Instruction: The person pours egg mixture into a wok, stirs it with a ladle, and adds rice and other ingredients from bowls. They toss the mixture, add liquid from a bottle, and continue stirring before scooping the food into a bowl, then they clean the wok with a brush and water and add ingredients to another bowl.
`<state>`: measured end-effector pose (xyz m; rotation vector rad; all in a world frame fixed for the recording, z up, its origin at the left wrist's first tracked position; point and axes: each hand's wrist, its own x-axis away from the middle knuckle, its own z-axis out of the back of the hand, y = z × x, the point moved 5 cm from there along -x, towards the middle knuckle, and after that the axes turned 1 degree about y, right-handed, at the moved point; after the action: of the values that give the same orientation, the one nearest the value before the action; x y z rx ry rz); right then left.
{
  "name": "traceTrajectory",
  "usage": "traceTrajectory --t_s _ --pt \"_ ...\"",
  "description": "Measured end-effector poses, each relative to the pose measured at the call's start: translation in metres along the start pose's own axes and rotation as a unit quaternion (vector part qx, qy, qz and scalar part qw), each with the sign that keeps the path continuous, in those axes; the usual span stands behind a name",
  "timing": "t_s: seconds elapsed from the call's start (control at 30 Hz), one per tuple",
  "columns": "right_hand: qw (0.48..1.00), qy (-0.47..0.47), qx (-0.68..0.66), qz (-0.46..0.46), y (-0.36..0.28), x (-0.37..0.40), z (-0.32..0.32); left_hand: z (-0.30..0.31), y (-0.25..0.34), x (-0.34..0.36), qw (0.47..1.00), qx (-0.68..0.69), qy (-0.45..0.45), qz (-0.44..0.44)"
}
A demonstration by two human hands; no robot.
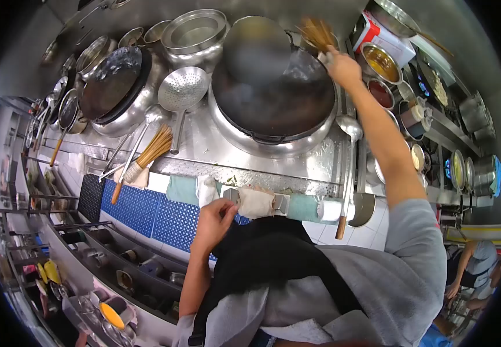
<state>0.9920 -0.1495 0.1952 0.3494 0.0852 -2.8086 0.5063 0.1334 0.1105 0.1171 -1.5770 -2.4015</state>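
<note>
**Brush up at the wok**

Right hand (pixel 343 66) has its fingers clamped round the brush (pixel 317 32) over the wok's (pixel 273 87) far rim. Left hand (pixel 213 220) is curled by the cloth (pixel 256 202) on the near bench edge, and I can't tell if it's gripping. Ladle (pixel 350 130) lies just right of the wok, skimmer (pixel 184 89) just left.

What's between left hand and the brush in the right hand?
Head view: a white cloth by the left hand on the stove edge, then the big wok; the brush in the right hand is at its far rim.
</note>
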Motion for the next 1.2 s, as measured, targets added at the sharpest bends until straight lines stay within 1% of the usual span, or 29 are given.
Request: traceTrajectory --t_s 0.03,0.07,0.1,0.13,0.17,0.23,0.27,0.33,0.37,0.4,0.43,0.5,0.53,0.57,0.6,0.63,0.67,0.7,0.8,0.83,0.87,0.9,0.97,1.0,1.03,1.1,1.13,1.17,1.2 --pt "0.999 -0.035 0.013 -0.013 -0.017 0.001 -0.014 -0.011 0.008 -0.011 0.999 0.0 -0.018 -0.028" --pt "0.977 -0.21 0.008 -0.016 -0.041 0.018 -0.036 -0.021 0.021 -0.022 0.999 -0.002 -0.036 -0.041" --pt "0.963 -0.235 0.066 0.116 -0.073 0.042 -0.054 -0.029 0.036 -0.031 0.997 -0.005 -0.053 -0.054" --pt "0.929 -0.345 -0.111 0.069 -0.106 0.088 -0.026 -0.033 0.046 -0.039 0.995 -0.006 -0.069 -0.067" --pt "0.912 -0.296 -0.191 0.208 -0.125 0.111 -0.045 -0.033 0.051 -0.046 0.995 0.004 -0.058 -0.085" --pt "0.831 -0.417 -0.323 0.175 -0.139 0.164 0.014 -0.03 0.059 -0.057 0.992 0.026 -0.03 -0.116" --pt "0.857 -0.25 -0.271 0.359 -0.115 0.167 0.012 -0.026 0.065 -0.066 0.988 0.0 -0.008 -0.151" --pt "0.827 -0.488 -0.263 0.099 -0.047 0.146 0.029 -0.023 0.075 -0.084 0.974 -0.055 0.023 -0.218" --pt "0.889 -0.411 -0.092 0.18 0.0 0.108 0.006 -0.026 0.081 -0.092 0.964 -0.08 0.039 -0.25" --pt "0.909 -0.416 -0.029 -0.016 0.005 0.089 0.058 -0.034 0.09 -0.102 0.953 -0.135 0.068 -0.262" --pt "0.965 -0.232 0.075 0.096 0.032 0.044 0.044 -0.047 0.101 -0.114 0.937 -0.19 0.099 -0.274" --pt "0.999 -0.04 0.014 -0.018 0.004 0.015 0.053 -0.082 0.094 -0.142 0.928 -0.269 0.078 -0.247" --pt "0.997 0.041 0.06 -0.002 -0.001 0.003 0.015 -0.101 0.078 -0.151 0.928 -0.288 0.057 -0.23" --pt "0.998 0.019 0.052 0.03 -0.018 0.004 -0.02 -0.121 0.061 -0.161 0.927 -0.305 0.039 -0.215" --pt "0.989 -0.103 0.049 0.091 -0.04 0.013 -0.061 -0.13 0.053 -0.168 0.925 -0.321 0.021 -0.201" --pt "0.967 -0.201 0.07 0.138 -0.084 0.057 -0.03 -0.128 0.056 -0.173 0.929 -0.304 0.021 -0.209" --pt "0.943 -0.27 -0.161 0.11 -0.103 0.086 -0.047 -0.123 0.055 -0.171 0.933 -0.287 0.018 -0.214" --pt "0.928 -0.227 -0.197 0.222 -0.121 0.106 -0.063 -0.119 0.052 -0.167 0.938 -0.269 0.013 -0.218" --pt "0.861 -0.181 -0.334 0.338 -0.107 0.133 -0.044 -0.101 0.061 -0.171 0.945 -0.224 0.041 -0.236" --pt "0.881 -0.294 -0.27 0.252 -0.08 0.115 -0.048 -0.098 0.062 -0.166 0.947 -0.213 0.034 -0.239" --pt "0.922 -0.261 -0.164 0.234 -0.056 0.098 -0.045 -0.1 0.059 -0.162 0.948 -0.211 0.02 -0.238" --pt "0.969 -0.228 -0.075 0.061 -0.034 0.078 -0.043 -0.101 0.059 -0.166 0.947 -0.209 0.016 -0.244" --pt "0.992 -0.119 -0.032 -0.023 -0.039 0.07 -0.062 -0.099 0.061 -0.173 0.945 -0.208 0.017 -0.254" --pt "0.969 -0.224 0.031 0.097 -0.074 0.07 -0.082 -0.102 0.062 -0.173 0.944 -0.208 0.02 -0.256" --pt "0.955 -0.239 -0.073 0.158 -0.107 0.094 -0.058 -0.102 0.061 -0.17 0.943 -0.212 0.02 -0.256" --pt "0.874 -0.154 -0.359 0.289 -0.121 0.067 -0.083 -0.101 0.061 -0.172 0.941 -0.238 0.014 -0.239" --pt "0.957 -0.165 -0.18 0.158 -0.117 0.03 -0.103 -0.102 0.061 -0.173 0.942 -0.239 0.021 -0.236" --pt "0.972 -0.077 -0.219 -0.024 -0.11 0.012 -0.107 -0.106 0.058 -0.167 0.944 -0.237 0.023 -0.228" --pt "0.969 -0.067 -0.235 -0.041 -0.123 0.015 -0.114 -0.108 0.057 -0.167 0.943 -0.256 0.013 -0.213"
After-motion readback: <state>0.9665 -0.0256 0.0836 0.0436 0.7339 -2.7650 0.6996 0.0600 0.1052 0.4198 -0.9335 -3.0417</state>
